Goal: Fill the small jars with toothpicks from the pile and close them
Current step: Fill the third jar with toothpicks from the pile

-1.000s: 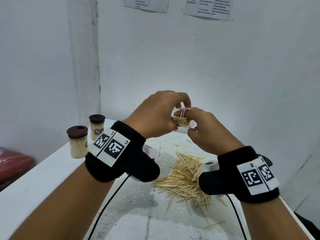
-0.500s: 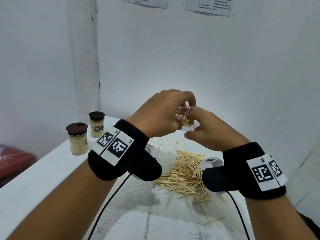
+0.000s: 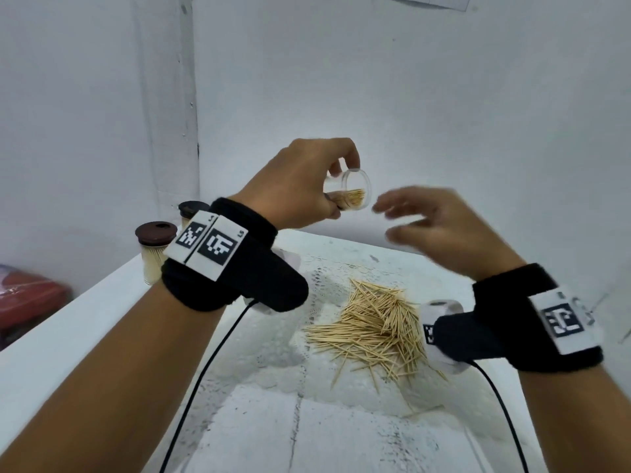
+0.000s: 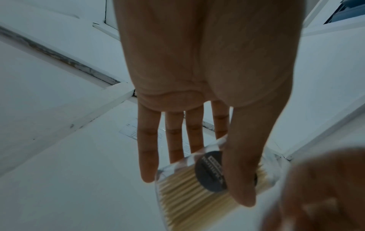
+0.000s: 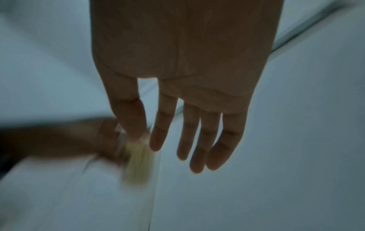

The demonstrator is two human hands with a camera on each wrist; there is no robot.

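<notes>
A: Head view only: toothpick pile (image 3: 374,326) on the white table (image 3: 85,322), two capped jars (image 3: 155,249) at the far left edge, partly behind the left wristband.
B: Left wrist adds a dark round label on the held jar's wall, under the thumb. Not visible from the head.
A: Clear jar (image 3: 351,194) is raised above the table and tipped on its side, long axis roughly level, open mouth toward the right hand (image 3: 440,233). Toothpicks inside lie along the axis, part full.
B: Left hand (image 3: 300,186) is raised, thumb on one side of the jar and fingers curled over the other.
A: Right hand is just beside the mouth, apart from it, fingers spread and loose, nothing in it. Blurred in all views.
</notes>
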